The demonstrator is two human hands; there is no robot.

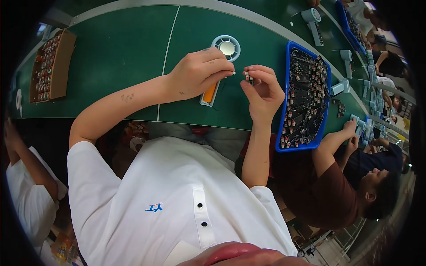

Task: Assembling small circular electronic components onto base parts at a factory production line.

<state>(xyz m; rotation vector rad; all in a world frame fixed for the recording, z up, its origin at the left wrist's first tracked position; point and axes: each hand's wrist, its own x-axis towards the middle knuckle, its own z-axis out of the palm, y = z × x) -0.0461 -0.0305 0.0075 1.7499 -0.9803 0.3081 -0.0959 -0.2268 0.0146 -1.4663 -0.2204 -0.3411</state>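
A light-blue hand-held fan [227, 48] lies on the green table in front of me, its round grille pointing away. In its handle shows an orange cylindrical battery [210, 94]. My left hand [191, 73] reaches over the handle, its thumb and fingers pinching a small white plug [233, 72], seemingly on a thin dark wire. Just right of it, my right hand [265, 91] holds a small circuit board [248, 76] upright between thumb and fingertips. The plug and the board are apart. My left fingers and wrist hide the middle of the fan.
A blue tray [287, 73] full of small dark circuit boards stands right of my right hand. At the far left is a cardboard box [66, 66] of small round parts. More fans [312, 22] lie beyond the tray. A co-worker in a dark red shirt [330, 195] sits close at right.
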